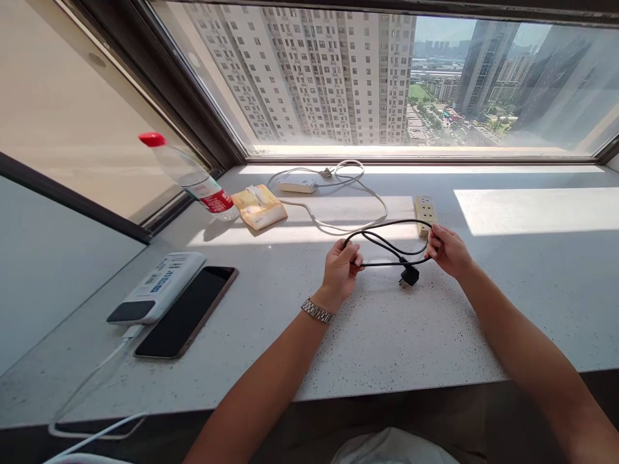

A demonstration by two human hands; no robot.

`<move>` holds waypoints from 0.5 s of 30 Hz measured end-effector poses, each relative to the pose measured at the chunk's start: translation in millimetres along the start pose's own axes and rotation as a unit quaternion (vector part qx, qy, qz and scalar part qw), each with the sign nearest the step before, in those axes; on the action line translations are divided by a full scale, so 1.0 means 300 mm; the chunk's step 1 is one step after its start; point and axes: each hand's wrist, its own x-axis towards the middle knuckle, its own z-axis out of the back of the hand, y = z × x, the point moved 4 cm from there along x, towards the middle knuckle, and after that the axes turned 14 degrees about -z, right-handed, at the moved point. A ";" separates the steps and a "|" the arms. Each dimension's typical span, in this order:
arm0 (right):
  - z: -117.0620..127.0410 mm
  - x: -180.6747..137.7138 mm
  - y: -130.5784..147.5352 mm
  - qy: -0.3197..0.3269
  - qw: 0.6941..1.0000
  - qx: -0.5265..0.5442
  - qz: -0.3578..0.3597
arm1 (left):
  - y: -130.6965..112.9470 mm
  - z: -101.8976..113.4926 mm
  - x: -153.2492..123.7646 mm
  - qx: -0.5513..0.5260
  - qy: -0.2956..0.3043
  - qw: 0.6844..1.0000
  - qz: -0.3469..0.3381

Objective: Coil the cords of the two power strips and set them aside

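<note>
A black power cord (387,264) is stretched in loops between my two hands, above the speckled white counter (377,348). My left hand (341,267), with a metal watch band on its wrist, closes round the left end of the loops. Thumb and fingers of my right hand (447,248) pinch the loops at the other end. The cord's black plug (409,273) hangs below the strands, prongs pointing down and left. Just behind my right hand lies a cream power strip (425,209), its near end partly covered by the cord and fingers.
Behind my hands, a white cable (338,229) curls beside a white extension block (296,184). A tissue pack (259,207) and a red-capped bottle (198,187) stand at back left. Nearer left lie a white power bank (162,283) and a phone (186,316). A window (329,77) borders the counter.
</note>
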 end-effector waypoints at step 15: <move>-0.050 -0.048 0.005 0.005 0.995 0.020 0.098 | 0.048 -0.043 -0.054 0.383 0.301 0.872 -0.045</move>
